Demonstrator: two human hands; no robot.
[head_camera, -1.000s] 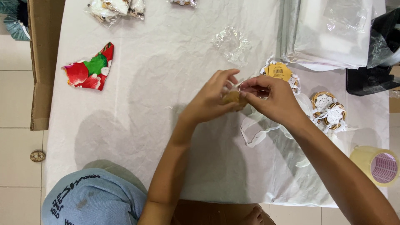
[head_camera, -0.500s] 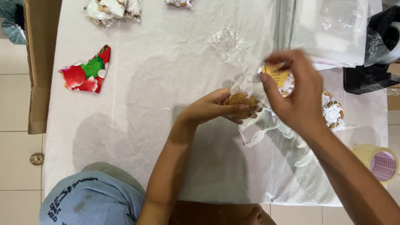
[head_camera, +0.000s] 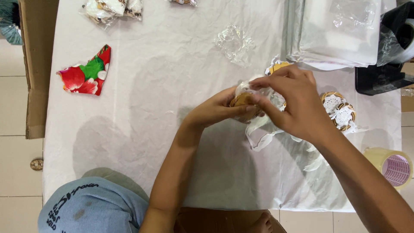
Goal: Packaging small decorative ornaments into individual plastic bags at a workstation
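My left hand (head_camera: pixel 217 110) holds a small round brown pastry (head_camera: pixel 241 101) over the white-covered table (head_camera: pixel 164 86). My right hand (head_camera: pixel 297 103) pinches a clear plastic wrapper (head_camera: pixel 246 87) at the top of that pastry, fingers closed on the film. More clear film (head_camera: pixel 261 133) hangs below both hands. Just right of my right hand lie two round decorated pastries (head_camera: pixel 340 111) with white lace tops.
A crumpled clear wrapper (head_camera: pixel 235 43) lies farther back. A red and green flowered cloth scrap (head_camera: pixel 86 73) sits at left. Stacked clear bags (head_camera: pixel 340 30) and a black tape dispenser (head_camera: pixel 384 64) are at the back right. A tape roll (head_camera: pixel 390 166) sits at the right edge.
My right hand had lifted away toward the right, then came back down onto the pastry and took hold of the wrapper. My left hand kept the pastry in place.
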